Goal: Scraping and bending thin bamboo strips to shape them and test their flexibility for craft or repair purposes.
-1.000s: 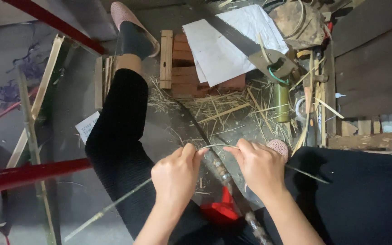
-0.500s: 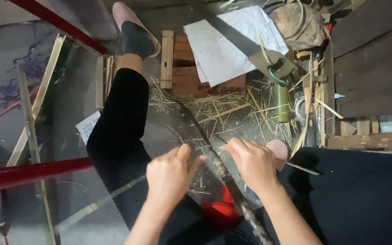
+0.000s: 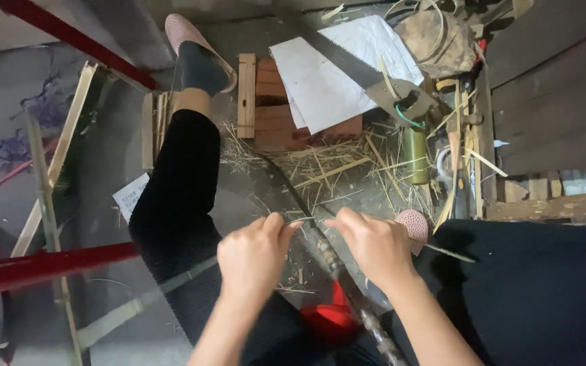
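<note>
A thin bamboo strip (image 3: 306, 219) is pinched at the centre of the view, stretched level between the two hands, just above a long curved blade (image 3: 293, 193) that runs down toward the lap. The left hand (image 3: 252, 254) is closed on the strip's left part, thumb and fingers clamped together; the right hand (image 3: 374, 244) is closed on its right part, and a sliver is seen poking out past it to the right. The hands are held close, a short gap between them. Below them a red object (image 3: 330, 318) is seen at the lap. Straw-like shavings (image 3: 334, 166) are scattered on the floor beyond. Further out, a hand saw (image 3: 367, 71) is laid across white paper (image 3: 334, 74) on a wooden block (image 3: 272, 115). A pink shoe (image 3: 194, 41) is seen at the top, a red bar (image 3: 42, 264) at the left.
</note>
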